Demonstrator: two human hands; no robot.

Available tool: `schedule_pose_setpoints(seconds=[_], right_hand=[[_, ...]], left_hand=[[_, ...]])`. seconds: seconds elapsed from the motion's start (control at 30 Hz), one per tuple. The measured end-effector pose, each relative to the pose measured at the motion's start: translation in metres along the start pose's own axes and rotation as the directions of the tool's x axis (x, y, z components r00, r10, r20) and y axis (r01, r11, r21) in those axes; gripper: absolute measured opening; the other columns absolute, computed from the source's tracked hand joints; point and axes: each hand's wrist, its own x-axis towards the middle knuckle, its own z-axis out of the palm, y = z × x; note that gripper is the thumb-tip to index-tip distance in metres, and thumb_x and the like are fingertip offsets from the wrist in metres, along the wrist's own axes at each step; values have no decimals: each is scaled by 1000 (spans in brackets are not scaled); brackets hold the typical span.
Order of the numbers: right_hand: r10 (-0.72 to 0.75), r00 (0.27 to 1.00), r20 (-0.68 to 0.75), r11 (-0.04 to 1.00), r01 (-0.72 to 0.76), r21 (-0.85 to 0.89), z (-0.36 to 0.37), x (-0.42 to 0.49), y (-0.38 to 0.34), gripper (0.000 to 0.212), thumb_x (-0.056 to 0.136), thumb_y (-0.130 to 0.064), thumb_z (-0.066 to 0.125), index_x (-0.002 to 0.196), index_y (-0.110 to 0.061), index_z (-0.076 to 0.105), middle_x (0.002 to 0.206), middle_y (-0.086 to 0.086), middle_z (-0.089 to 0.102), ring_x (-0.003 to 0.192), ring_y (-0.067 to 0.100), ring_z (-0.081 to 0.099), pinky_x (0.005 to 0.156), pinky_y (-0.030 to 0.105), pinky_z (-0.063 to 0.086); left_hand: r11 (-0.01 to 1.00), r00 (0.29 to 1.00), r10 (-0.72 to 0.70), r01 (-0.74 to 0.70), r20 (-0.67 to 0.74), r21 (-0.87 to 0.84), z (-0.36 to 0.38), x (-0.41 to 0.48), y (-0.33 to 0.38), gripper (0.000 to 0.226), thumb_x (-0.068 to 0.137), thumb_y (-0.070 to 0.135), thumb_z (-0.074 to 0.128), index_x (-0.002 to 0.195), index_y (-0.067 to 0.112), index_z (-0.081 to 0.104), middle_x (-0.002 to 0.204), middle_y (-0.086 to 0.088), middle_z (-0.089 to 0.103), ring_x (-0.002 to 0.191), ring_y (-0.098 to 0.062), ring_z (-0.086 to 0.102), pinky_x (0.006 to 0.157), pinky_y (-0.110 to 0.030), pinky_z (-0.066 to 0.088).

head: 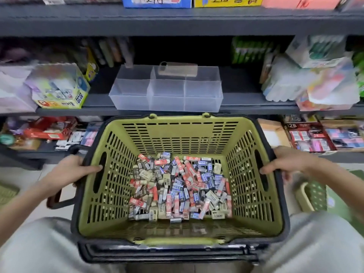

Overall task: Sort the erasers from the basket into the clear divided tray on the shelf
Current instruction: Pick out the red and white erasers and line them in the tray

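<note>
Left hand (72, 170) and right hand (285, 162) each grip a side rim of the green shopping basket (177, 138), thumbs inside; erasers (177, 186) heaped lower centre, clear divided tray (165, 95) upper centre; any tilt risks the heap sliding, small ones slipping through slots.

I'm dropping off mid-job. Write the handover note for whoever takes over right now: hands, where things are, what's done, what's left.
Left hand: grips the basket by its left rim, thumb inside.
Right hand: grips the right rim the same way.
Erasers: all in a mixed pile on the basket floor, in red, blue, dark and beige sleeves.
Clear divided tray: on the shelf just beyond the basket; its front compartments hold nothing.
Done: no eraser sorted yet.
Left: move every eraser from the basket into the tray's compartments.
</note>
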Motion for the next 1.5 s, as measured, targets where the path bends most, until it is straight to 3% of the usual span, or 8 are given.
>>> schedule_pose_setpoints(seconds=[0.23,0.33,0.47,0.63,0.77,1.13,1.27,1.5], right_hand=[[-34,915,-401,969,-69,-239,17,11,-7,29,82,-39,67,91,-12,61,84,11,69,72,28,68,55,27,54],[-277,627,-729,823,-237,-517,41,6,-15,44,78,-42,66,104,-10,55,102,16,63,92,32,60,75,37,48],[-642,344,-685,711,-67,-700,89,-5,-46,25,80,-21,63,96,-3,58,91,18,62,84,35,56,69,41,45],[-517,748,-417,805,260,-533,124,19,-68,33,90,-32,55,117,-13,54,89,1,61,77,18,60,62,29,51],[-391,899,-199,869,289,-400,128,64,-76,44,90,-37,57,125,-12,48,92,0,59,73,14,53,61,24,39],[-256,946,-198,884,147,-444,189,150,-84,85,75,-67,59,133,-10,35,121,13,50,101,24,58,67,28,46],[-252,951,-178,891,157,-425,197,152,-83,58,75,-59,64,105,-10,53,94,7,56,99,20,60,73,28,55],[-244,956,-162,928,182,-325,201,151,-76,113,67,-58,74,149,-17,8,132,19,38,93,21,60,73,25,49]], left_hand=[[882,897,331,-184,-292,434,19,0,27,43,78,23,75,101,-2,49,87,-23,59,87,-43,60,68,-42,42],[771,833,443,-166,-330,615,31,-12,30,60,70,15,79,115,-11,49,96,-35,55,91,-49,54,78,-51,43],[766,857,410,-138,-312,627,50,-29,27,71,75,16,72,136,-1,39,119,-34,44,102,-49,48,86,-52,43],[781,856,405,-142,-321,608,57,-35,28,75,78,18,69,143,11,33,133,-35,34,107,-50,48,87,-51,46],[771,839,426,-142,-338,621,58,-33,27,74,77,20,72,142,10,37,131,-37,37,108,-50,46,85,-53,45],[522,733,673,-375,-100,766,67,27,77,52,66,19,81,114,7,65,128,-31,52,124,-50,44,99,-63,35],[518,738,672,-416,-55,748,74,35,75,44,71,19,77,112,8,66,131,-27,51,123,-46,46,98,-59,38],[578,746,655,-394,-119,715,73,41,78,46,69,20,77,113,10,65,126,-23,53,116,-46,48,90,-57,45]])
